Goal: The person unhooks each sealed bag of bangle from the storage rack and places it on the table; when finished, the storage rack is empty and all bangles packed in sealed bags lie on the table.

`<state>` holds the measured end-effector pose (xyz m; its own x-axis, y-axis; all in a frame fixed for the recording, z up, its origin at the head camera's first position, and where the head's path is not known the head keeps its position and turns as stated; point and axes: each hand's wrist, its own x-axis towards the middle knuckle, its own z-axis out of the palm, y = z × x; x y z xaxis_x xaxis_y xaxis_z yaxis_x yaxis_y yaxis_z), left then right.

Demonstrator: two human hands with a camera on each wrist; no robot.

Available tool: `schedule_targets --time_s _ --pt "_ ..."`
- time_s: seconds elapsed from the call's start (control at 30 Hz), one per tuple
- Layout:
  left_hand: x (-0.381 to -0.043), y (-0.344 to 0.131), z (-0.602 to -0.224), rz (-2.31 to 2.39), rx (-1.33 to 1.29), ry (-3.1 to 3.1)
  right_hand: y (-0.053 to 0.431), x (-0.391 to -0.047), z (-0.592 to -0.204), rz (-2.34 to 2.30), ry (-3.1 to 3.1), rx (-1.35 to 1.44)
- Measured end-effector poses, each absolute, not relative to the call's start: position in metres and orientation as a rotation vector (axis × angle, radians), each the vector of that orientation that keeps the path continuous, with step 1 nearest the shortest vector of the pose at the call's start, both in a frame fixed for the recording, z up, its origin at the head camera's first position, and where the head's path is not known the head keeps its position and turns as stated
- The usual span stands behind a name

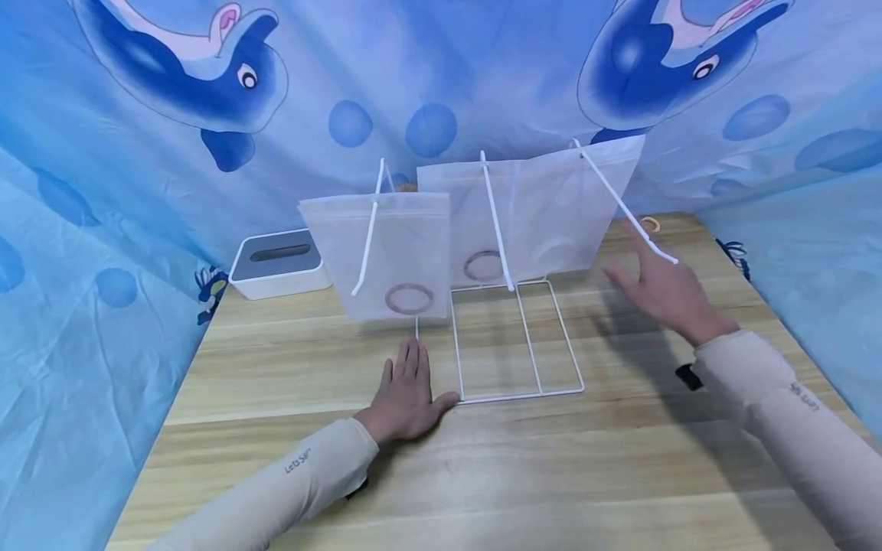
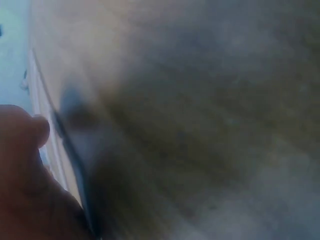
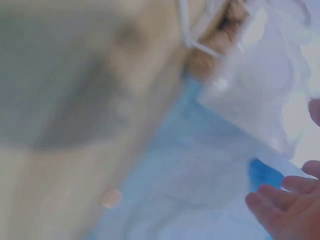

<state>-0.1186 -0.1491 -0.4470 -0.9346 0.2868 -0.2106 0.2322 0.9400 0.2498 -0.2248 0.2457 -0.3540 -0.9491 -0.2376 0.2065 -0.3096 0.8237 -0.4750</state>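
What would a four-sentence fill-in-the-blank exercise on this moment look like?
1. The hand lying on the wooden table is the person's ____ one.
2. In the head view, ____ slanting white rods jut forward by the translucent pouches.
3. The slotted box has a white body and a ____ top.
4. The right hand and arm cast a dark ____ on the table.

Missing words: left; three; grey; shadow.

A hand could pass along the table (image 1: 524, 474) in front of the wire rack (image 1: 520, 396); the left hand (image 1: 406, 394) blocks its near left corner, the right hand (image 1: 664, 287) fills room on the right; above the base, three white prongs (image 1: 498, 222) jut forward, and translucent bags (image 1: 386, 245) bar the way rearward; a tissue box (image 1: 279, 287) obstructs the far left; the curtain (image 1: 482, 69) closes off the back.
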Motion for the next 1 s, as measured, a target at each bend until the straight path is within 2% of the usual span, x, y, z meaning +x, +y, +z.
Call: schedule_targets --time_s 0.3,0.47,0.77,1.0 --pt "-0.113 -0.154 -0.461 0.163 0.531 2.94 0.241 -0.257 -0.28 1.065 -2.571 0.439" --pt "-0.114 -0.153 -0.46 0.165 0.536 2.949 0.236 -0.266 -0.252 1.012 -2.589 0.401" --pt "-0.12 -0.163 -0.46 0.148 0.414 2.876 0.23 -0.273 -0.235 0.863 -2.623 0.36" --pt "-0.12 -0.167 -0.457 0.199 0.451 2.892 0.231 -0.271 -0.234 0.882 -2.642 0.375"
